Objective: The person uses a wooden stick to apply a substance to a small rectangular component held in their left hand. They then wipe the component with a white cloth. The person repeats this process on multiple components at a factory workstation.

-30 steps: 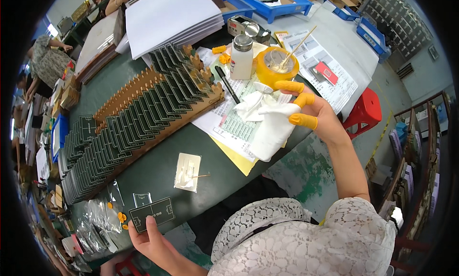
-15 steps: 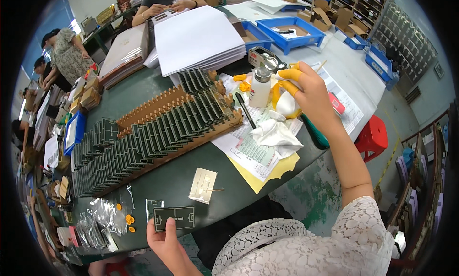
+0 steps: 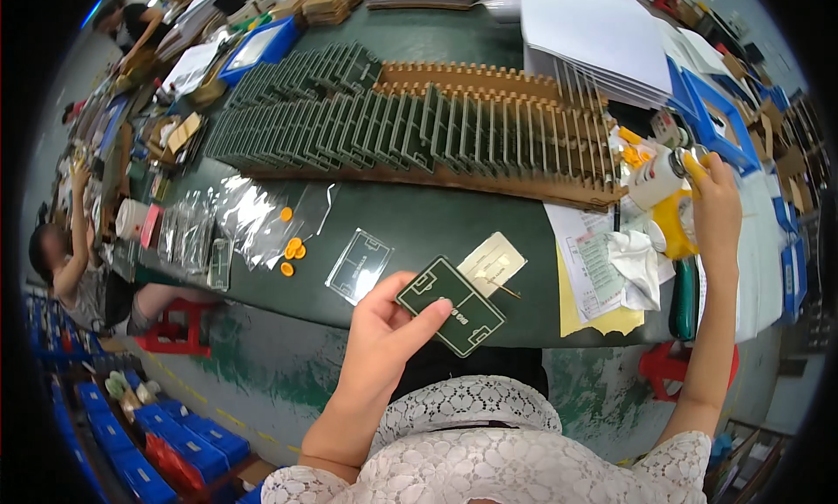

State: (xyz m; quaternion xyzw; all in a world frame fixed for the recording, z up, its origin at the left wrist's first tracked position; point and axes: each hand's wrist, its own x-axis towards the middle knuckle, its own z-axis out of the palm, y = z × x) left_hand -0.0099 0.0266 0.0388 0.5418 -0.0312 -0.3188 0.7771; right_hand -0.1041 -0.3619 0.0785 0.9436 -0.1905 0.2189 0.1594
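Observation:
My left hand [image 3: 384, 325] grips a dark green card [image 3: 471, 316] with white pitch-like lines, thumb on its face, over the table's front edge. Partly behind it lies a cream card [image 3: 497, 258] with a thin stick [image 3: 509, 291]. A second pitch-marked card [image 3: 359, 267], in a clear sleeve or film, rests flat to the left. On the right, my right hand [image 3: 717, 198], with yellow finger covers, is closed at the top of a white bottle [image 3: 656, 181]. Whatever its fingertips pinch is hidden. A crumpled white cloth [image 3: 635, 268] and a yellow-and-white object [image 3: 672, 229] are beside the bottle.
A long slotted cardboard rack [image 3: 489, 185] holds rows of upright green cards. Clear plastic bags [image 3: 249, 220] and orange finger covers [image 3: 292, 249] lie at left. Papers [image 3: 589, 273], a dark green object [image 3: 684, 299] and blue trays [image 3: 711, 111] are at right. Another person [image 3: 74, 277] sits at left.
The view has swung, shifting everything in it. My right hand has come from above the bottle down to its top. The left hand has lifted its card and tilted it.

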